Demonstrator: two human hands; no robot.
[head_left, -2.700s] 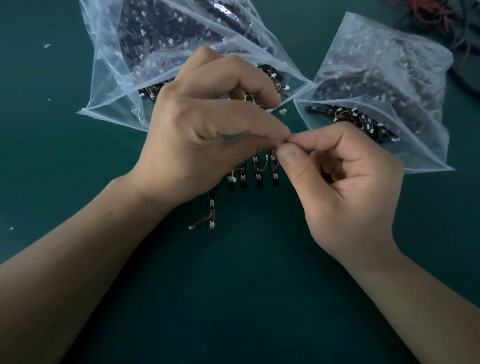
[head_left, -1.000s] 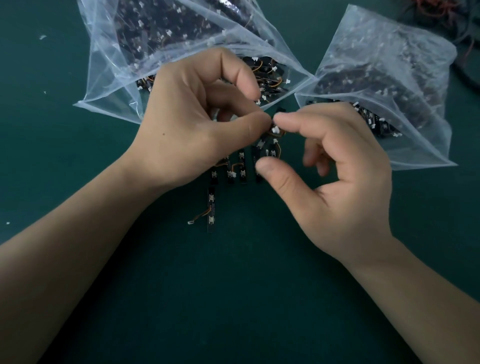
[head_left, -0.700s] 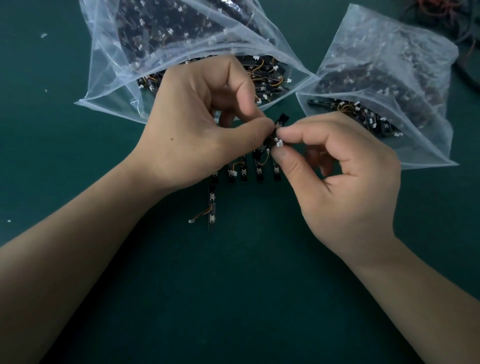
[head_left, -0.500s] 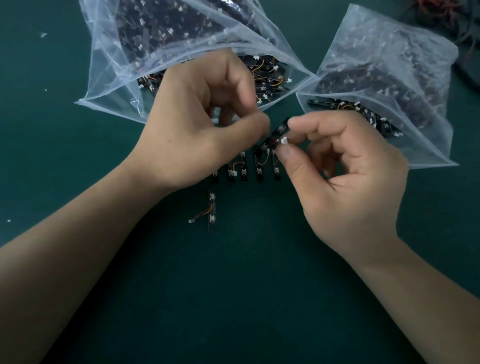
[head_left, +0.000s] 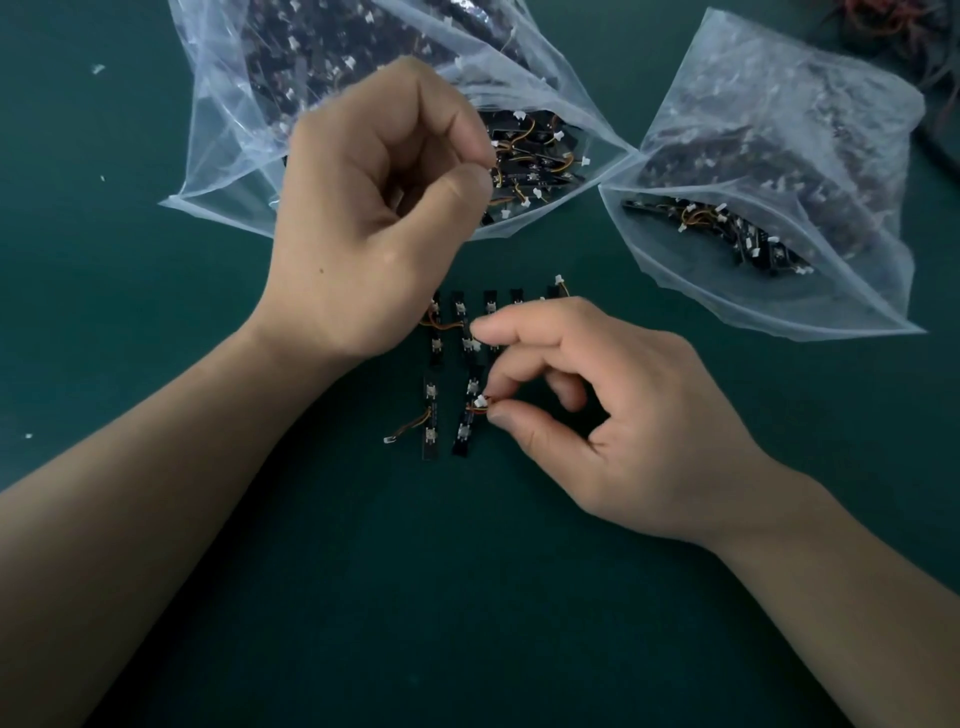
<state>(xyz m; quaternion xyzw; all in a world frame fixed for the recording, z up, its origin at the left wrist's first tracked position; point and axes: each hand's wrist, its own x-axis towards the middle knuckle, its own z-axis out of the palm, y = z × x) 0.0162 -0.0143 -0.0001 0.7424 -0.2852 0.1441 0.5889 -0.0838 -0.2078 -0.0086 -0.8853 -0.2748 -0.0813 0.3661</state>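
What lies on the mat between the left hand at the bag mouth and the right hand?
In the head view, a row of black strips lies on the green mat between left hand and right hand, which pinches one strip's wire.

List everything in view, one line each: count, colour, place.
table: one, dark green, under everything.
left bag: one, clear, top centre, mouth open, full of black strips.
right bag: one, clear, top right, same contents.
loose strips: about seven, black with white parts, in rows at centre, some hidden by the hands.
connector lead: one, orange wire with white plug, on a lower strip.
wire tangle: one, red and dark, top right corner.
scraps: a few, white, left side of the table.
left hand: fingers curled at the left bag's mouth; whether it holds anything is unclear.
right hand: pinches the connector lead.
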